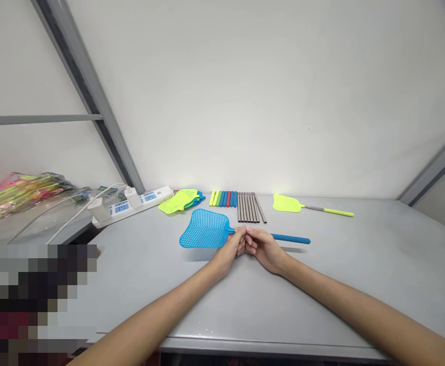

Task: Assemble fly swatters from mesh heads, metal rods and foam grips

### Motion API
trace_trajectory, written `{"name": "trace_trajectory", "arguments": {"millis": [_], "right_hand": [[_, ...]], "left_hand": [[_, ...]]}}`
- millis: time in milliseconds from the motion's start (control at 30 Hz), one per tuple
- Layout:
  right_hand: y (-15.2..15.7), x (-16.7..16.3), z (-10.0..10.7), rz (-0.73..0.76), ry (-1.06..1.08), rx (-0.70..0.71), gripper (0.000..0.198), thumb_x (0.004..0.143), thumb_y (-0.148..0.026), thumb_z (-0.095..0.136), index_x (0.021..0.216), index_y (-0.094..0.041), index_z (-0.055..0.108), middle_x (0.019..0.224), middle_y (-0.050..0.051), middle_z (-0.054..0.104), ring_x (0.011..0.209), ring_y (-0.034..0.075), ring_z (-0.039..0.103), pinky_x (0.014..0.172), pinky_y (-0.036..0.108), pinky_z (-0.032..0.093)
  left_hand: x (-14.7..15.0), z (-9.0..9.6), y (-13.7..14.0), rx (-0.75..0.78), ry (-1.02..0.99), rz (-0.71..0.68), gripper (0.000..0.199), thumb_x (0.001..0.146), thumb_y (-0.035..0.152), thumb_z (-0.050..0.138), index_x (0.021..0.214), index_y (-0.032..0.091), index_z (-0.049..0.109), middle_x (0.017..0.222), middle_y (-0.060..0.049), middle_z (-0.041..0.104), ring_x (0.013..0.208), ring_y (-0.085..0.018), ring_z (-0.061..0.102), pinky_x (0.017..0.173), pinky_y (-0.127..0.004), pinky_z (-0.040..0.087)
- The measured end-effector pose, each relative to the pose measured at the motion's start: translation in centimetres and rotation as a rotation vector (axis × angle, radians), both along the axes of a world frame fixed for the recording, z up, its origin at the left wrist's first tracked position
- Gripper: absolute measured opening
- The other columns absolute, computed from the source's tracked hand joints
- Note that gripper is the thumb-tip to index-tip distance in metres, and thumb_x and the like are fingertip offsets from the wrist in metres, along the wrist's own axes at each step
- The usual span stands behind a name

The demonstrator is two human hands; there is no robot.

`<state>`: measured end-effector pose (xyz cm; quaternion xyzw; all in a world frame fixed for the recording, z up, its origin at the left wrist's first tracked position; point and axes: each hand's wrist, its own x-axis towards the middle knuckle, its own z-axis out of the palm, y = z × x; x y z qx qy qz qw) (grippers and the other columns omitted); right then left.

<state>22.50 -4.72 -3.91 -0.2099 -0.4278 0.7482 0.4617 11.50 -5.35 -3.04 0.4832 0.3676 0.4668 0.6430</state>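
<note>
Both hands grip a blue fly swatter (206, 230) just above the table, its perforated head pointing left and its blue handle reaching out to the right. My left hand (236, 244) is closed around the shaft close to the head. Right beside it, my right hand (261, 245) is closed on the shaft as well, thumbs nearly meeting. The fingers hide the middle of the shaft. Behind the hands lies a row of metal tubes (248, 208), next to a row of coloured handle grips (223, 199). A yellow fly swatter (287, 203) rests farther right.
Loose yellow and blue swatter heads (179, 202) are piled at the back left, beside a white power strip (146, 198) with plugs and cables. Bagged colourful items (28, 195) lie at far left. A white wall (253, 112) stands behind the grey table (352, 259).
</note>
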Motion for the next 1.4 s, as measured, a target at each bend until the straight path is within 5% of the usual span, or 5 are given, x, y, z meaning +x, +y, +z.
{"name": "trace_trajectory", "arguments": {"millis": [833, 1400], "right_hand": [[-0.01, 0.04, 0.14, 0.017, 0.034, -0.037, 0.03, 0.075, -0.025, 0.045, 0.047, -0.013, 0.05, 0.047, 0.001, 0.045, 0.051, 0.01, 0.044, 0.049, 0.023, 0.027], [0.4, 0.0, 0.14, 0.038, 0.0, -0.127, 0.029, 0.072, -0.028, 0.047, 0.046, -0.015, 0.046, 0.048, -0.002, 0.039, 0.048, 0.008, 0.036, 0.053, 0.022, 0.029]], "left_hand": [[-0.07, -0.58, 0.17, -0.005, -0.095, -0.05, 0.037, 0.074, 0.042, 0.04, 0.048, 0.016, 0.04, 0.041, 0.004, 0.035, 0.044, -0.008, 0.035, 0.048, -0.021, 0.027], [0.09, -0.5, 0.22, -0.101, -0.137, 0.041, 0.039, 0.07, 0.042, 0.043, 0.041, 0.017, 0.034, 0.042, 0.003, 0.037, 0.045, -0.008, 0.037, 0.053, -0.022, 0.034]]}}
